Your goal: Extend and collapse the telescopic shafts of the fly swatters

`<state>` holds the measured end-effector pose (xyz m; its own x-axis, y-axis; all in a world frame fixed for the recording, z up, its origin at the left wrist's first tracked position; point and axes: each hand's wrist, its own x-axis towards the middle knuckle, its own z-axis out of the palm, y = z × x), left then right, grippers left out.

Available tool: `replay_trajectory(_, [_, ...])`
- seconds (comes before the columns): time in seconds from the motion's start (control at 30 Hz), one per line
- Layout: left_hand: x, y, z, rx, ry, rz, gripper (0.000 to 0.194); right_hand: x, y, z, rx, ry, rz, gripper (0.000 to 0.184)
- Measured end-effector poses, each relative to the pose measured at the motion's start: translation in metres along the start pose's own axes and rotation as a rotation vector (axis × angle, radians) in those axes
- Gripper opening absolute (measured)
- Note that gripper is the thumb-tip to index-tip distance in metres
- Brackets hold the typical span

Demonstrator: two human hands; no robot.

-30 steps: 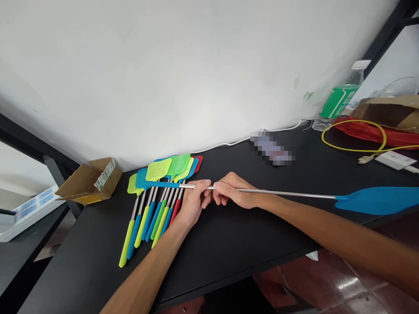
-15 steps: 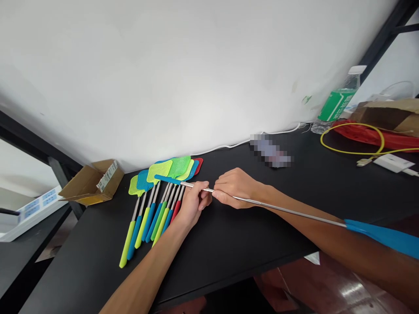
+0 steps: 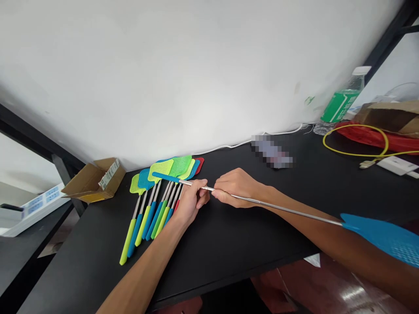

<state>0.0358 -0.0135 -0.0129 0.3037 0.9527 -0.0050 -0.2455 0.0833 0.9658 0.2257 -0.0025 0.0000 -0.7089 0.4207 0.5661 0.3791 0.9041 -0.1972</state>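
While both hands pinch its thin steel shaft, a blue fly swatter [image 3: 379, 237] stretches across the black counter [image 3: 212, 261], held above the surface at a slight tilt. Its mesh head sits out past the right forearm and is cut off by the right edge of the view, while its blue handle end points left over a fanned row of fly swatters [image 3: 163, 192]. The left hand [image 3: 193, 203] has a narrow grip, with its fingertips closed on the shaft just below the handle. The right hand [image 3: 237, 188] also has a narrow grip, with its thumb and fingers closed on the shaft a little farther along, just beside the left hand but not touching it. The row lies directly beneath and beyond the left hand, with lime, blue and red handles toward the person and overlapping heads toward the wall [image 3: 163, 78]. Left of the row, an open cardboard box [image 3: 94, 181] sits at the counter's corner, and a white power strip [image 3: 36, 207] shows lower down past the edge. Farther right lie a pixelated object [image 3: 271, 152] and a white cable [image 3: 229, 146] along the wall. In the far corner are a plastic bottle with a green label [image 3: 342, 102], a yellow cable [image 3: 356, 141] over a red plastic bag [image 3: 363, 137], and a white charger [image 3: 397, 165].
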Motion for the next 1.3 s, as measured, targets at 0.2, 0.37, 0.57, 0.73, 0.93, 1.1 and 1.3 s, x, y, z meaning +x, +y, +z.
replay_trajectory(0.2, [-0.005, -0.001, 0.0, 0.059, -0.094, 0.069, 0.04, -0.004, -0.005, 0.011, 0.811, 0.018, 0.424, 0.046])
replay_trajectory(0.37, [-0.009, -0.001, 0.003, 0.153, -0.248, 0.144, 0.029, -0.003, -0.004, 0.02, 1.078, 0.078, 0.519, 0.058])
replay_trajectory(0.57, [-0.013, 0.001, 0.004, 0.309, -0.24, 0.204, 0.026, -0.001, -0.006, 0.023, 1.158, 0.049, 0.549, 0.067])
replay_trajectory(0.73, [-0.014, 0.004, 0.005, 0.357, -0.177, 0.197, 0.033, 0.0, -0.005, 0.026, 1.253, 0.04, 0.565, 0.063])
replay_trajectory(0.93, [-0.011, 0.002, 0.003, 0.34, -0.145, 0.185, 0.038, 0.0, -0.003, 0.031, 1.309, 0.1, 0.572, 0.056])
replay_trajectory(1.1, [-0.011, 0.001, 0.003, 0.338, -0.126, 0.177, 0.039, -0.001, -0.003, 0.033, 1.329, 0.107, 0.586, 0.054])
replay_trajectory(1.3, [-0.01, -0.001, 0.003, 0.307, -0.089, 0.17, 0.043, 0.001, -0.004, 0.033, 1.339, 0.099, 0.603, 0.054])
